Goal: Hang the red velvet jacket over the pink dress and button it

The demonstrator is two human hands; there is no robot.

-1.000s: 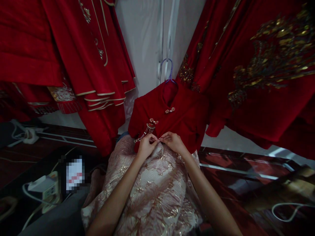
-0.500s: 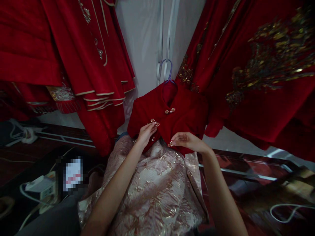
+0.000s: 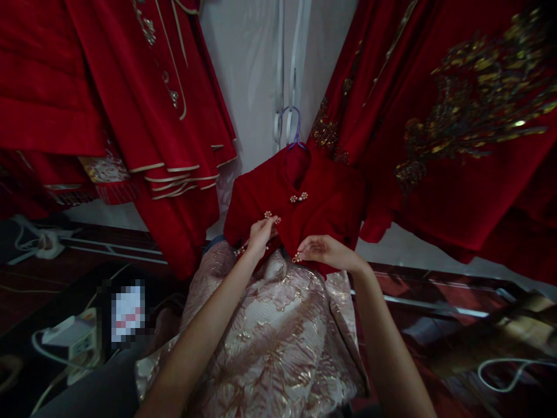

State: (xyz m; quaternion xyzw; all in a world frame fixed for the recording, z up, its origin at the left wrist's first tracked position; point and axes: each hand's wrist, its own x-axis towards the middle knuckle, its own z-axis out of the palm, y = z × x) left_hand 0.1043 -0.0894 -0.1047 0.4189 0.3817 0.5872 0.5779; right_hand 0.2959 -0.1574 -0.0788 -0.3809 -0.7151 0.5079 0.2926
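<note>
Pinching the lower clasp piece (image 3: 297,258) at the edge of the flap (image 3: 290,232), that's the right hand (image 3: 322,251)! Over to the left hand (image 3: 261,235), fingertips up against the middle clasp (image 3: 267,215); whether they pinch it, I cannot tell. The red jacket (image 3: 248,194) hangs on a blue hanger (image 3: 299,125), lower part on the patterned cloth (image 3: 278,331). Doing this well, I'd say, means a light grip on the clasp itself, no tugging at the jacket.
</note>
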